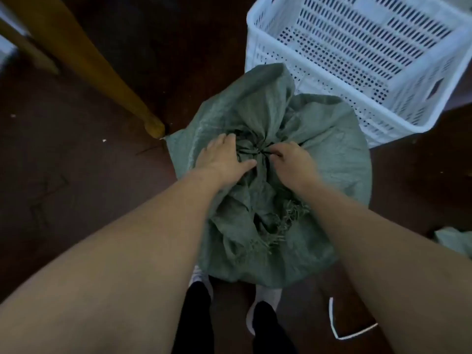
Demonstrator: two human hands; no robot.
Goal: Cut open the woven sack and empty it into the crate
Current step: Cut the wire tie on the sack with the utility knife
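A full green woven sack [329, 159] stands upright on the dark floor in front of my feet, its top gathered and tied shut at a knot [260, 150]. My left hand [222, 159] lies on the bunched fabric left of the knot, fingers spread, thumb pressed toward the tie. My right hand [291, 162] pinches the gathered fabric at the right of the knot. Frayed sack edges hang below my hands. An empty white perforated plastic crate [275, 57] stands just behind and to the right of the sack, touching it. No cutting tool is visible.
A yellow wooden furniture leg [84, 60] slants down to the floor left of the sack. A white strap loop [339, 330] lies on the floor at lower right. Another bit of green fabric [452, 241] shows at the right edge. My white shoes [265, 300] stand under the sack.
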